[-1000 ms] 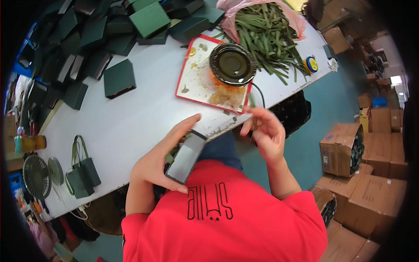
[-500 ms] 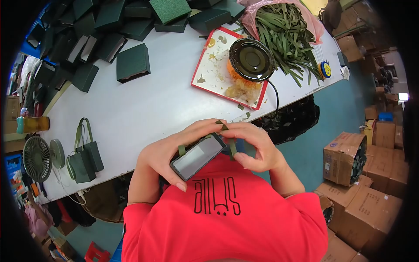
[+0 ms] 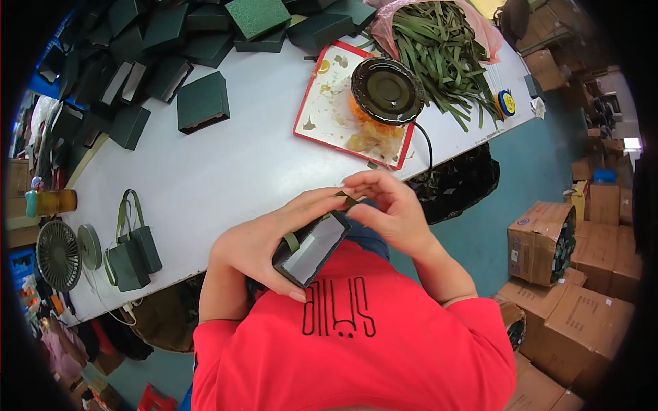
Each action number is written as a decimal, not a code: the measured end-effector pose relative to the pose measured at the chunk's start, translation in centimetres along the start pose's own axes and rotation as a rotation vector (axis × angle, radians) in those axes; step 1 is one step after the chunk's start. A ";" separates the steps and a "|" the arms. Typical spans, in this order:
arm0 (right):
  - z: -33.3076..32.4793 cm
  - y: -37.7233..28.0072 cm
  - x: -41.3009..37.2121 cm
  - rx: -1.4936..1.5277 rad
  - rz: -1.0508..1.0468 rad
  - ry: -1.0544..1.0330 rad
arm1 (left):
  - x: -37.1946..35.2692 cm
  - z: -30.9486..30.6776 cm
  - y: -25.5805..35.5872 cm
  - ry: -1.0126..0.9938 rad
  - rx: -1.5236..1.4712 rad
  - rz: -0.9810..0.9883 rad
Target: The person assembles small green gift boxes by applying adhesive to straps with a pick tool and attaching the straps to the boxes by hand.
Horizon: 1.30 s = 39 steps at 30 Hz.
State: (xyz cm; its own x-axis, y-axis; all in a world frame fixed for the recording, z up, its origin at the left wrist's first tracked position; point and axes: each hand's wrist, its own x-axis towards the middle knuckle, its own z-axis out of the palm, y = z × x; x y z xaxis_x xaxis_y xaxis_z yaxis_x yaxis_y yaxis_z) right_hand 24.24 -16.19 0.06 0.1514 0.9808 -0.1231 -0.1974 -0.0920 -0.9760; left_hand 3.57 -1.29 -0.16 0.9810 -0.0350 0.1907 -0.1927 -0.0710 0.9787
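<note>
My left hand (image 3: 253, 236) is closed round a small dark green box (image 3: 315, 250), tilted so that its open side shows a pale grey inside. A green ribbon (image 3: 291, 242) lies over one edge of the box near my left fingers. At the box's far corner, a short loop of the ribbon (image 3: 347, 198) stands up. My right hand (image 3: 391, 209) is bent round this ribbon, its thumb beside the box corner. The fingertips behind the ribbon are partly hidden.
A round black-rimmed pot (image 3: 388, 89) stands on a red-edged white board (image 3: 322, 103). Cut green ribbons (image 3: 445, 55) spill from a pink bag. Dark green boxes (image 3: 202, 103) are piled at the back left. Small green bags (image 3: 130, 257) and a fan (image 3: 58, 252) are at left.
My right hand has moved up and left towards the box corner. The ribbon length that hung by its fingers no longer shows. The box has tilted more steeply in my left hand.
</note>
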 end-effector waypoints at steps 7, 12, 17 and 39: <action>-1.3 -0.1 0.3 0.043 0.084 0.190 | -1.3 0.7 2.2 0.240 0.496 -0.260; -4.4 0.5 1.8 0.201 0.005 0.463 | -2.1 -0.1 0.7 0.539 1.075 -0.572; -6.2 1.0 3.3 0.281 -0.012 0.499 | -2.6 -0.3 -0.2 0.533 1.163 -0.645; -6.9 1.9 4.1 0.331 0.001 0.500 | -3.0 -0.2 -0.7 0.653 1.091 -0.584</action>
State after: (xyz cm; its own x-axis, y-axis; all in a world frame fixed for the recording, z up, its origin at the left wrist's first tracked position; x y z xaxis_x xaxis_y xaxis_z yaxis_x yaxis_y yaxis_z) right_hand 31.18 -13.48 -3.51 0.5726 0.7736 -0.2715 -0.4767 0.0447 -0.8779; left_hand 0.73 -0.92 -1.40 0.6986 0.7114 0.0771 0.6190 -0.6549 0.4336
